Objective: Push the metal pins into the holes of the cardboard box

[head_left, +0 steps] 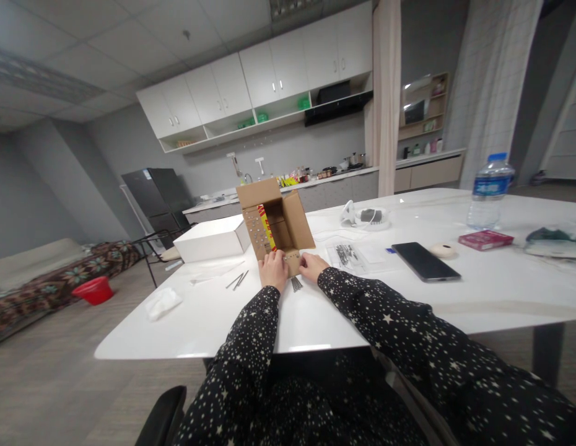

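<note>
Star-print sleeves (269, 347) lead to both hands; left hand (273, 269) and right hand (311, 266) curl fingers onto the cardboard box's (279, 226) front flap.

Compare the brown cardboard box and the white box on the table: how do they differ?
The cardboard box is brown, open, with flaps spread; the white box is plain and closed. The cardboard box stands taller; the white box is low and flat. The left hand and right hand touch the cardboard box; the white box is untouched. Both rest on the white table.
</note>
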Demonstrator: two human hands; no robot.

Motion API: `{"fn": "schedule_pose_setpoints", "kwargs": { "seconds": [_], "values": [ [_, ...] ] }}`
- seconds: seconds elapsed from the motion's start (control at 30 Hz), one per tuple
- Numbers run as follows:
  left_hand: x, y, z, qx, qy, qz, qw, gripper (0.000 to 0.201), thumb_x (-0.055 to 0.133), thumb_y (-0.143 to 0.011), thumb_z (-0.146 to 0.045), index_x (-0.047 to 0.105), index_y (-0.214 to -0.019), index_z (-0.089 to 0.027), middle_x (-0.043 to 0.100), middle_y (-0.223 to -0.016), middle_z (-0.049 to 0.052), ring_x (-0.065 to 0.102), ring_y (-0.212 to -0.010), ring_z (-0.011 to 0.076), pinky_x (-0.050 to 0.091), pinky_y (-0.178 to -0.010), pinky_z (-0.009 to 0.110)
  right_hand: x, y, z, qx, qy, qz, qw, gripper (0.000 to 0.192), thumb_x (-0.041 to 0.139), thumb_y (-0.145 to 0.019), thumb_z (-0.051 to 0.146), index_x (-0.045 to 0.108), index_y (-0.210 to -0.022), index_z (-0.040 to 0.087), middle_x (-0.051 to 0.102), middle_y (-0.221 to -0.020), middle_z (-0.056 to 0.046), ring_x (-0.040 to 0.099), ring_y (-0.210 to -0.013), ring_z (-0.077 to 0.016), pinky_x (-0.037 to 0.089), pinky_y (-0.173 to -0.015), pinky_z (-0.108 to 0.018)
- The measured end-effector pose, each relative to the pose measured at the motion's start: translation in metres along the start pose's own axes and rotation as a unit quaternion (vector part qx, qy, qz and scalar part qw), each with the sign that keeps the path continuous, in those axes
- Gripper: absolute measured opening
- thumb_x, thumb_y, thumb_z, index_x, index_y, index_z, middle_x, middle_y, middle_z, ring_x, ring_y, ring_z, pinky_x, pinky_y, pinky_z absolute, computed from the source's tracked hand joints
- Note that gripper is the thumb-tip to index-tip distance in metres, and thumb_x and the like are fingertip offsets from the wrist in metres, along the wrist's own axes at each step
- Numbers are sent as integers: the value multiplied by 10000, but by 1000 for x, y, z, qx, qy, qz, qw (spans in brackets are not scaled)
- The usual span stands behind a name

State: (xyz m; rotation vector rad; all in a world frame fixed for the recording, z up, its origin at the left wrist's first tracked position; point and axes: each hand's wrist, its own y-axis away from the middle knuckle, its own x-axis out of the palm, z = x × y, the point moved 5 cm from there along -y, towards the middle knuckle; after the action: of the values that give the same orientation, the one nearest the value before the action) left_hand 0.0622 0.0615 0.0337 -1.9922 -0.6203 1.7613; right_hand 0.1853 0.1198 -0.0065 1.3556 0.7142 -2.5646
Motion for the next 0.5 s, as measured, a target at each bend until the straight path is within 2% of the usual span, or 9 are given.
{"fn": "schedule_pose_setpoints", "kwargs": {
  "seconds": [0.5],
  "values": [
    [2,-1,1,-23,21,3,1000,177,479,-820,-182,545,-974,-241,617,-1040,60,501,-1025,236,322,-868,371,1,0,1,7,-1,3,1000,139,525,-776,243,591,-887,191,660,-890,-50,596,-829,-178,398,-704,-254]
  ]
}}
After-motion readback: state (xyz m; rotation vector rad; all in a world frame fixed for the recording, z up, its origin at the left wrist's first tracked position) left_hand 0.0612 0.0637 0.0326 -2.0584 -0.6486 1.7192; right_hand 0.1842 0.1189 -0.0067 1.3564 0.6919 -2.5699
